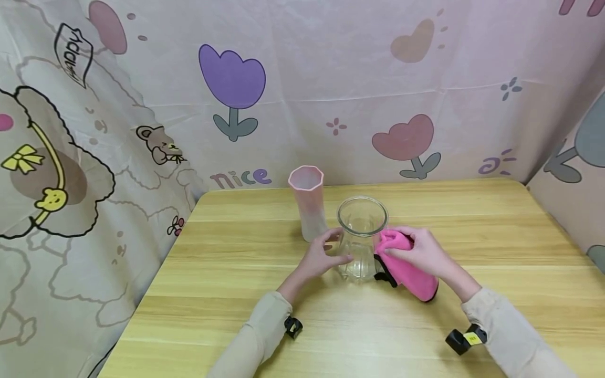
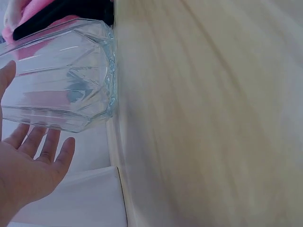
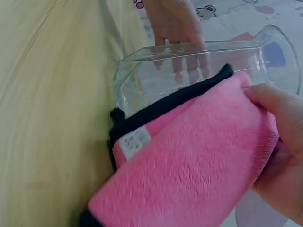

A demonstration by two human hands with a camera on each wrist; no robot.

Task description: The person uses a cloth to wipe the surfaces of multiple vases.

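Note:
A clear glass vase (image 1: 361, 252) with a flared rim and faceted sides stands upright on the table. My left hand (image 1: 322, 255) is at its left side, thumb toward the front and fingers loosely spread; in the left wrist view the left hand's fingertips (image 2: 67, 145) are right by the glass. On the other side, my right hand (image 1: 423, 251) grips a pink cloth (image 1: 416, 275) with black edging, pinched between thumb and fingers. The pink cloth (image 3: 184, 161) hangs down beside the vase (image 3: 147, 80), and a white label shows on it.
Behind and left of the glass vase stands a tall pink-and-white vase (image 1: 309, 205). The wooden table (image 1: 227, 315) ends at a printed fabric backdrop (image 1: 293, 63), with more printed fabric at the left and right.

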